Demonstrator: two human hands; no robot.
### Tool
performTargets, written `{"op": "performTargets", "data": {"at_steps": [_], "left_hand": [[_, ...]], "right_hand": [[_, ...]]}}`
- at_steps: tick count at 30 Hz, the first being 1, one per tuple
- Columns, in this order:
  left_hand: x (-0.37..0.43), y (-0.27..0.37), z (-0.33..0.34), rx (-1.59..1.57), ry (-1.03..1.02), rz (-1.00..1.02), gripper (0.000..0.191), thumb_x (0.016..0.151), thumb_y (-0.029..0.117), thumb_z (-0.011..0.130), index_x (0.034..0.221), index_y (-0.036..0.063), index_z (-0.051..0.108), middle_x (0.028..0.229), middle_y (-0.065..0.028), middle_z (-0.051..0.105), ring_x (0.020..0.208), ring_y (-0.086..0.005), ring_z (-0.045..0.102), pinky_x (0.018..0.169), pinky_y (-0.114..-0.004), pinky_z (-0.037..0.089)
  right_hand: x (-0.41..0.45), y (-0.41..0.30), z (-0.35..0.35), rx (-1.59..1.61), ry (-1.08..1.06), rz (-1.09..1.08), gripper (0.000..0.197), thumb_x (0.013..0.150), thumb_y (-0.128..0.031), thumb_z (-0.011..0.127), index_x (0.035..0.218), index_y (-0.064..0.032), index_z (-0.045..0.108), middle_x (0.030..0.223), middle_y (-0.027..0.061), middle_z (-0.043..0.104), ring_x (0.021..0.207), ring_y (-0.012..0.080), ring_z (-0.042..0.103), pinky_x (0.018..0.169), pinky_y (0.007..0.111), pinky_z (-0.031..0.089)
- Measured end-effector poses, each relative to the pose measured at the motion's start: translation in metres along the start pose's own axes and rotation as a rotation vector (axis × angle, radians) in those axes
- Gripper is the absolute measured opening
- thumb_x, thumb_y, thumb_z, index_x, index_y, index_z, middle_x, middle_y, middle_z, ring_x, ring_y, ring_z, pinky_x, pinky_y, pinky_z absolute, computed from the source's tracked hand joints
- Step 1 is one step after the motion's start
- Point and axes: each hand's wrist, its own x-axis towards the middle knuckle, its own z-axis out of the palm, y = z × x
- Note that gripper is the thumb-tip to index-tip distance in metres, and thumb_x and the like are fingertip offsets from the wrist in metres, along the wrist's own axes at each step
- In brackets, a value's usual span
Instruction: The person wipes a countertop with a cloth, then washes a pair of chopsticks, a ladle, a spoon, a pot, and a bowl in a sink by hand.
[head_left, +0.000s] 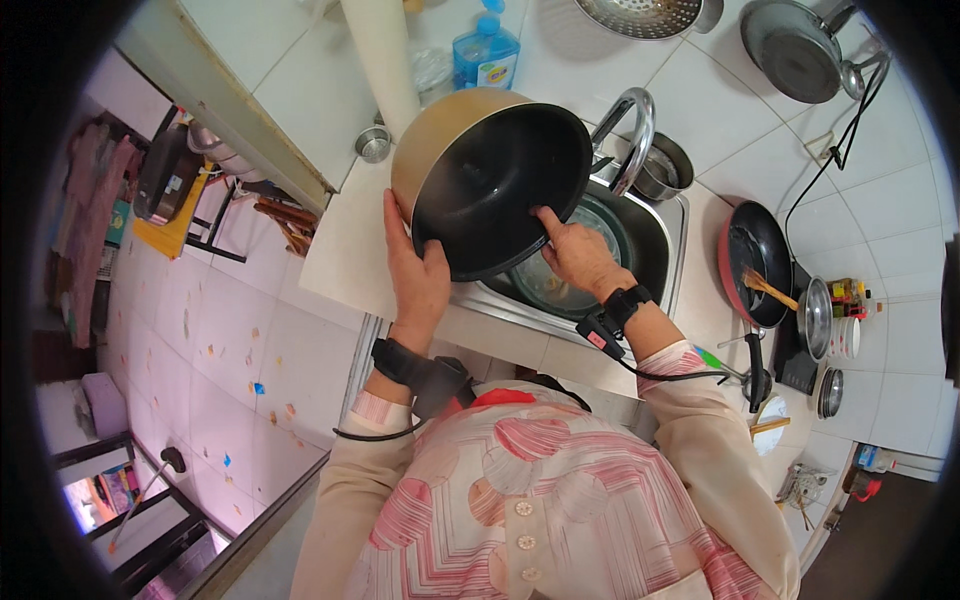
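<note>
A deep round pot (495, 187), gold outside and black inside, is tilted so that its opening faces me, above the left part of the sink. My left hand (416, 274) grips its left wall, thumb over the rim and fingers along the outside. At the lower right rim, my right hand (581, 251) holds the pot with a finger reaching over the inside. Below lies the steel sink (660, 247), where a dark green round basin (622, 232) sits, partly hidden by the pot and my right hand. A curved chrome faucet (641, 120) rises behind the pot's right side.
A blue detergent bottle (486, 56) and a small steel cup (373, 144) stand behind. Right of the sink are a steel pot (664, 169), a red frying pan (757, 247) with a wooden spatula (769, 289), and a ladle (757, 382). A doorway edge (255, 97) borders the counter's left.
</note>
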Motion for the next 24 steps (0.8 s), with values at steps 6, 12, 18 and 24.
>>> {"op": "performTargets", "data": {"at_steps": [6,12,18,24], "left_hand": [[-0.002,0.001,-0.001,0.024,0.013,0.015,0.069,0.077,-0.006,0.038,0.142,-0.0037,0.016,0.144,-0.0226,0.028,0.134,-0.0288,0.030,0.110,-0.033,0.021],[0.001,0.002,0.003,0.039,0.009,0.004,0.069,0.077,-0.008,0.037,0.143,-0.0033,0.016,0.144,-0.0226,0.028,0.134,-0.0288,0.030,0.109,-0.032,0.022],[-0.001,-0.008,0.002,0.001,-0.002,0.003,0.072,0.076,-0.008,0.042,0.143,-0.0029,0.016,0.143,-0.0242,0.027,0.133,-0.0331,0.030,0.109,-0.035,0.025],[-0.005,-0.006,0.001,0.033,-0.037,0.008,0.073,0.075,-0.009,0.043,0.142,-0.0029,0.015,0.142,-0.0259,0.028,0.131,-0.0350,0.031,0.109,-0.036,0.025]], "right_hand": [[-0.002,-0.009,-0.008,0.033,0.044,0.007,0.054,0.078,-0.013,0.060,0.126,-0.0168,0.036,0.071,0.0177,0.061,0.070,0.0384,0.061,0.062,0.047,0.048],[-0.001,-0.008,-0.002,0.041,0.065,0.052,0.051,0.077,-0.010,0.059,0.123,-0.0161,0.039,0.074,0.0184,0.061,0.073,0.0391,0.061,0.064,0.047,0.048],[-0.003,-0.009,-0.003,0.239,0.050,0.110,0.053,0.075,-0.005,0.056,0.124,-0.0136,0.039,0.080,0.0226,0.062,0.077,0.0408,0.061,0.067,0.047,0.049],[-0.011,-0.029,-0.015,0.334,-0.187,0.156,0.059,0.073,-0.003,0.056,0.128,-0.0099,0.035,0.075,0.0238,0.061,0.075,0.0414,0.061,0.068,0.047,0.048]]}}
